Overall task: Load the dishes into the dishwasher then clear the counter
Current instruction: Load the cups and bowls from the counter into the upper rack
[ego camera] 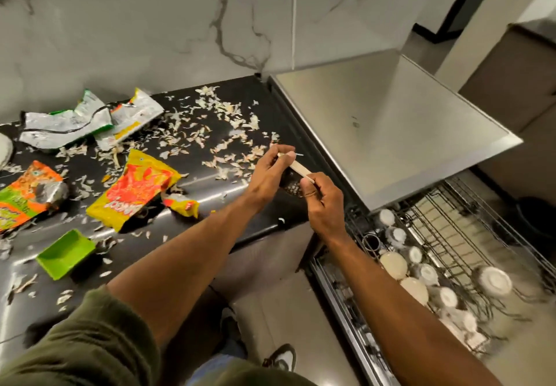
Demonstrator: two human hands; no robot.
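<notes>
Two hands pinch a slim wooden-handled utensil, likely light and stiff: left hand at its tip, right hand mid-handle.

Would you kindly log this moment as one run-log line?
left hand + right hand: grip wooden-handled utensil | dishwasher rack: out, white bowls loaded | counter: peels, wrappers uncleared

Left edge cuts off the orange packet.

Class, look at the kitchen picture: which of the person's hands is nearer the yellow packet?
Left. The left hand is right of the yellow packet, over the counter; the right hand is farther right, at the counter's edge. Both hold one stick.
</notes>
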